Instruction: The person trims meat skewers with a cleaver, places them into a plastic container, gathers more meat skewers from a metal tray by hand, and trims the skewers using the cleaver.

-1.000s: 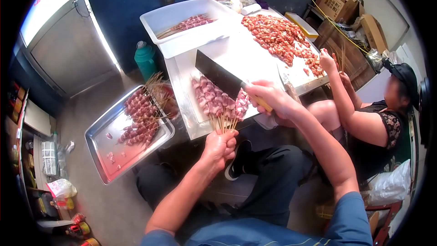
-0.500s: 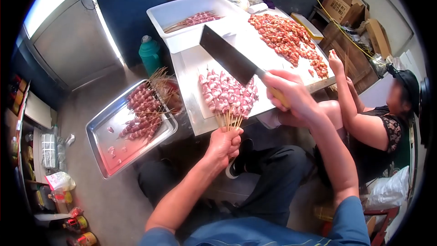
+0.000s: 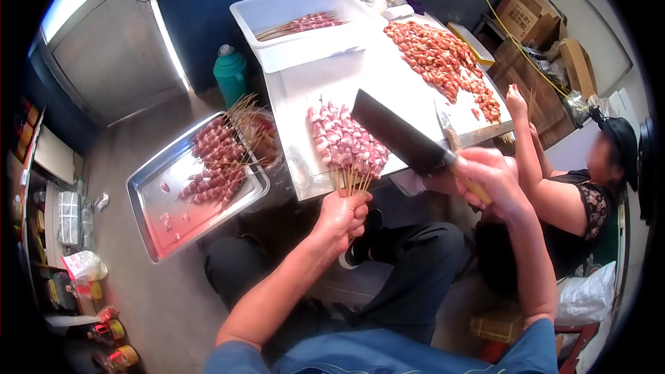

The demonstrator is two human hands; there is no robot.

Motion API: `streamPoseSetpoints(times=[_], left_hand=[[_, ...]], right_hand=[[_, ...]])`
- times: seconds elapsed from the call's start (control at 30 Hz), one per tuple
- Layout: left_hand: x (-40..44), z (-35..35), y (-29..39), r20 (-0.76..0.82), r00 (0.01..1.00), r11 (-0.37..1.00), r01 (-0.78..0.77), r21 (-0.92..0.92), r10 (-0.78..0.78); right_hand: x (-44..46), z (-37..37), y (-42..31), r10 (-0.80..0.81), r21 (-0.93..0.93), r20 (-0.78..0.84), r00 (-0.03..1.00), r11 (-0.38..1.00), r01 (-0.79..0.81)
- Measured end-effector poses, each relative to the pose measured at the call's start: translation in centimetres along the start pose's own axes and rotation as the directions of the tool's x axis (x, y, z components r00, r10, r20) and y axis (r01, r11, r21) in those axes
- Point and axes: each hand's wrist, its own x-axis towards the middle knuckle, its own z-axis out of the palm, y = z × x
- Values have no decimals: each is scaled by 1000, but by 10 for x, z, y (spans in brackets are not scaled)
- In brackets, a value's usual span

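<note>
My left hand (image 3: 344, 216) is closed around the bare sticks of a bunch of meat skewers (image 3: 343, 140). Their pink-and-white meat ends lie flat on the table (image 3: 294, 107) near its front edge. In my right hand (image 3: 490, 179) is the yellowish handle of a cleaver (image 3: 398, 131). The wide dark blade is raised, tilted, and overlaps the right side of the meat from this angle; whether it touches cannot be made out. Just behind the cleaver's handle, a smaller knife (image 3: 449, 128) with a wooden handle shows at the table edge.
Left of the table, a metal tray (image 3: 187, 227) holds more skewers (image 3: 216, 159) and reddish liquid. A white tub (image 3: 312, 54) with skewers and a pile of cut meat (image 3: 443, 59) occupy the table. A teal flask (image 3: 230, 76) stands behind. At right sits another person (image 3: 554, 187), one hand raised.
My right hand and the cleaver have moved right and downward, off most of the meat. The smaller knife has come into sight. My left hand keeps its hold on the sticks.
</note>
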Motion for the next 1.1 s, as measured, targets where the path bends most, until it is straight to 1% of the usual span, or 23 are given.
streamPoseSetpoints(times=[0.07, 0.1, 0.13, 0.17, 0.2, 0.23, 0.3, 0.33, 0.37, 0.43, 0.5, 0.6, 0.63, 0.73, 0.77, 0.8, 0.83, 0.87, 0.9, 0.97, 1.0, 1.03, 1.1], left_hand=[[1, -1, 0, 14, 1000, 1000, 5, 1, -5], [1, -2, 0, 23, 1000, 1000, 6, -7, -6], [2, -3, 1, 20, 1000, 1000, 2, -5, -2], [3, -2, 1, 3, 1000, 1000, 6, 7, -6], [3, -1, 0, -12, 1000, 1000, 14, 19, -14], [4, -1, -1, -10, 1000, 1000, 19, 20, -19], [5, -3, 1, 9, 1000, 1000, 8, -5, -8], [3, -2, 0, 1, 1000, 1000, 4, -11, -4], [2, -1, 1, 2, 1000, 1000, 5, -20, -5], [0, -1, 1, -13, 1000, 1000, -10, -8, 9], [0, -1, 0, -15, 1000, 1000, -4, -12, 4], [0, -2, 1, -11, 1000, 1000, -1, -23, 1], [0, -4, 1, -7, 1000, 1000, -2, -30, 2], [0, -6, 1, 19, 1000, 1000, -8, -15, 8], [1, -6, 1, 17, 1000, 1000, -15, -14, 15], [2, -8, 1, 19, 1000, 1000, 6, -20, -6], [2, -9, 1, 20, 999, 999, 27, -25, -27], [2, -10, 1, 14, 1000, 999, 23, -24, -23], [2, -11, 1, 19, 1000, 1000, 17, -20, -17], [1, -12, 0, 23, 1000, 1000, 15, -10, -15], [1, -12, -1, 28, 1000, 1000, 11, -7, -11], [1, -11, 0, 36, 999, 1000, 7, -9, -7], [1, -10, 1, 36, 999, 1000, 4, -10, -3]], right_hand=[[20, 7, -2, -124, 85, 61, 990, 989, 118], [30, 21, -10, -116, 125, 6, 993, 986, 114], [42, 32, -17, -163, 138, 40, 986, 978, 156], [55, 46, -21, -165, 167, 1, 986, 972, 163], [69, 53, -24, -191, 97, 70, 979, 978, 184], [71, 67, -27, -140, 50, 18, 990, 989, 139], [83, 66, -10, -87, -143, 153, 984, 984, 110], [76, 59, -4, -77, -95, 189, 979, 991, 96], [65, 48, -2, -72, -102, 192, 979, 990, 93], [35, 18, 2, 27, -190, 235, 972, 982, 19], [4, 3, 8, 98, -135, 146, 984, 988, -78], [-17, -15, 21, 94, -38, 74, 993, 995, -91], [-16, -14, 19, 93, -38, 76, 993, 995, -90], [-2, 7, -4, -104, -87, 101, 989, 990, 113], [13, 16, -5, -145, -41, 106, 984, 988, 150], [27, 28, -10, -132, 30, 103, 986, 991, 129], [38, 43, -19, -121, 32, 76, 990, 992, 119], [53, 54, -20, -157, 72, 97, 983, 986, 150], [61, 68, -26, -192, 10, 74, 979, 981, 192], [77, 77, -18, -158, -89, 159, 975, 981, 173], [77, 75, -13, -110, -200, 186, 976, 969, 147], [69, 68, -12, -109, -204, 185, 977, 968, 146], [41, 51, -16, -12, -246, 154, 988, 968, 50]])
